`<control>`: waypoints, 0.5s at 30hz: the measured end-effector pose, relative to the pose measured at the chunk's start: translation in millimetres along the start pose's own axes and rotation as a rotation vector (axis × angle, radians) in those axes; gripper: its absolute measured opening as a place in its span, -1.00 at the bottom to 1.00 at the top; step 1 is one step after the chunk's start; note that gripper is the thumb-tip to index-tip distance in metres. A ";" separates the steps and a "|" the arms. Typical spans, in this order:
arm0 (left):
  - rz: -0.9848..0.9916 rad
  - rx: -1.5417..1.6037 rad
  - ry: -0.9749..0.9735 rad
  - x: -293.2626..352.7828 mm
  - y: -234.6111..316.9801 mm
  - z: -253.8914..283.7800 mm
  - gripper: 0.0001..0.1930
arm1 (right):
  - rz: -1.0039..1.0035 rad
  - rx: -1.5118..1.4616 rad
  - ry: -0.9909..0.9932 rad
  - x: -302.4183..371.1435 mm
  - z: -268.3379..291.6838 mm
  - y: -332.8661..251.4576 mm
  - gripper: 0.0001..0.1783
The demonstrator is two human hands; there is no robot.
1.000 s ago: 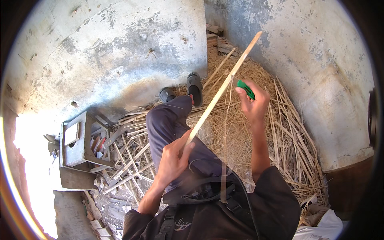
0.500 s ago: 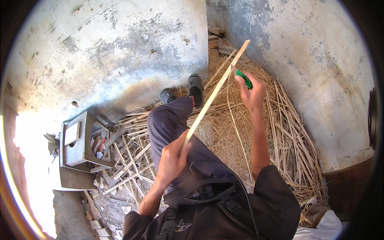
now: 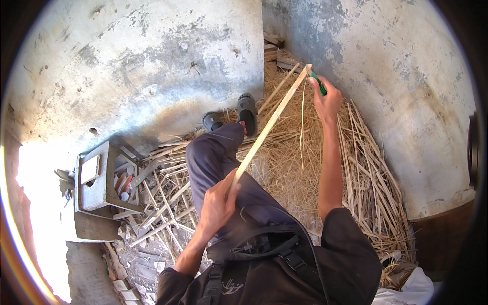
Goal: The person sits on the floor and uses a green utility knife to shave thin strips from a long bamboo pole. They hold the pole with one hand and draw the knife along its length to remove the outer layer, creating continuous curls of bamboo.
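Observation:
A long, pale wooden strip (image 3: 275, 121) slants up and away from my left hand (image 3: 218, 204), which is closed around its near end above my thigh. My right hand (image 3: 327, 100) grips a green-handled knife (image 3: 318, 83) by the strip's far tip. The blade is hard to make out here and appears to touch the strip near that tip. From the same spot a thin curled shaving (image 3: 303, 124) hangs down over the straw-like heap.
Shavings (image 3: 284, 168) cover the floor ahead, with long loose strips (image 3: 373, 178) piled along the right wall. A worn wooden box frame (image 3: 104, 178) stands at left. Peeling walls (image 3: 152, 61) meet in the far corner. A white sack (image 3: 414, 287) lies at lower right.
My right hand and the knife have slid up along the strip to its far tip. That tip has dipped slightly, and the shaving now hangs from there. My left hand has barely moved.

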State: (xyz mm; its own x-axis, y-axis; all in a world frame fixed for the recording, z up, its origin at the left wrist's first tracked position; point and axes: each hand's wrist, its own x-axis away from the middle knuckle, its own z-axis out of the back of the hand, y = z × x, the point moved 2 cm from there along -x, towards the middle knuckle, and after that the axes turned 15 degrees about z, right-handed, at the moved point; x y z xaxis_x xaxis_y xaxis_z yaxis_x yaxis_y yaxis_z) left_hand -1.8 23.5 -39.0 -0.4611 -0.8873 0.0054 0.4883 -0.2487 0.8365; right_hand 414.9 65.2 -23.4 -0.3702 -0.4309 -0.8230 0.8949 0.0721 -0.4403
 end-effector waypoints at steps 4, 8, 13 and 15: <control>0.011 -0.004 0.001 0.6 -5.8 2.6 -0.59 | -0.011 0.008 0.009 3.3 -10.1 6.6 -0.38; 0.015 0.005 0.008 1.2 -9.2 4.7 -0.60 | -0.008 0.003 -0.021 6.5 -16.3 6.8 -0.38; 0.070 0.001 -0.013 2.3 -9.1 3.0 -0.59 | -0.057 -0.057 -0.026 8.5 -16.6 2.2 -0.40; 0.027 0.037 0.006 1.6 -13.4 0.6 -0.57 | -0.120 -0.175 -0.030 7.0 -12.6 -0.5 -0.41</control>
State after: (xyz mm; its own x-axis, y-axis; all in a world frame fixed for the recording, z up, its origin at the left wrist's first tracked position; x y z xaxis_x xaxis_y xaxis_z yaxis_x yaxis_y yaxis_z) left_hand -9.6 25.7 -49.9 -0.4437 -0.8958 0.0251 0.4731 -0.2103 0.8555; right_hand 408.7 73.5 -33.5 -0.4618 -0.4724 -0.7507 0.7867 0.1728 -0.5927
